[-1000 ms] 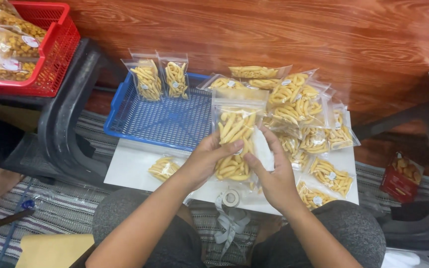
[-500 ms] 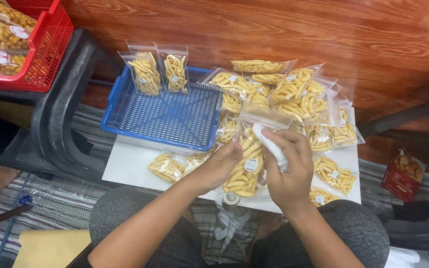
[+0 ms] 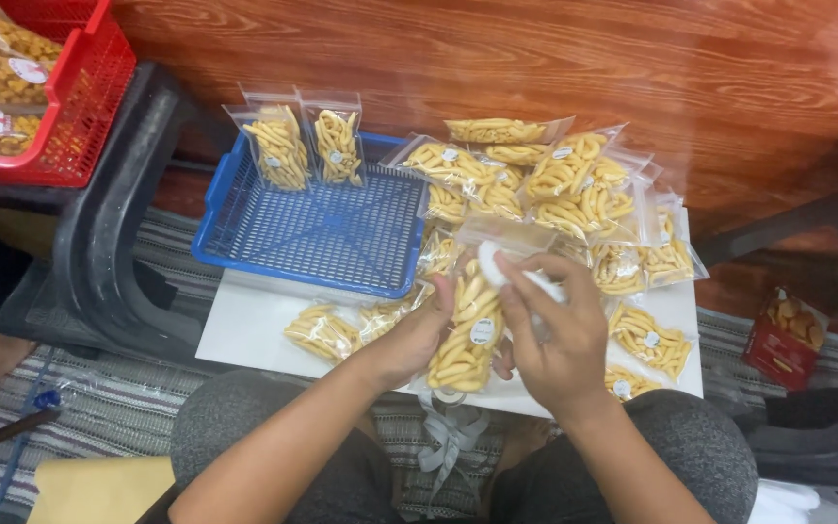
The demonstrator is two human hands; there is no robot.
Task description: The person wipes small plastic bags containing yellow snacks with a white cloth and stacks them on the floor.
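Item: clear snack pouch [image 3: 467, 335], clamped between left hand [image 3: 417, 335] fingers and right hand [image 3: 560, 335] fingertips, at labelling stage. White sticker roll [image 3: 526, 281] pinched above right fingers. Blue tray [image 3: 312, 233] lay beyond; the sticker likely needed pressing flat.

both hands, left hand [image 3: 409, 340] and right hand [image 3: 560, 340], grip a clear snack bag [image 3: 467, 330] over the white board's [image 3: 244, 335] near edge.

bag in my hands [image 3: 467, 330]: clear glossy plastic
tray at ten o'clock [image 3: 307, 233]: blue perforated plastic
board [image 3: 244, 325]: smooth matt white
wall at twelve [image 3: 535, 58]: glossy wood
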